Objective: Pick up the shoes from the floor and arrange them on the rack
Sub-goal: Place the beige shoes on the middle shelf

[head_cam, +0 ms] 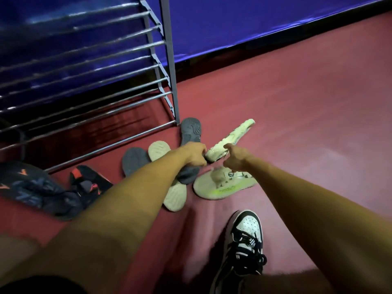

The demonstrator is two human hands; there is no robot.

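Note:
My left hand (194, 154) grips the middle of a grey shoe (191, 129) that lies sole-up by the rack's corner post. My right hand (234, 159) holds the near end of a cream shoe (232, 136), which is tilted with its far end off the floor. Below my hands a cream sandal with a green footbed (224, 187) lies flat. A cream shoe lying sole-up (159, 151) and another grey shoe (133, 160) lie under my left forearm. The metal shoe rack (84, 124) stands at the left, and the bars in view hold no shoes.
Dark shoes with orange marks (89, 181) and a dark shoe or bag (31, 185) lie at the left by the rack's front bar. My foot in a black-and-white sneaker (244, 236) is at the bottom. A blue wall (254, 22) borders the red floor (307, 113).

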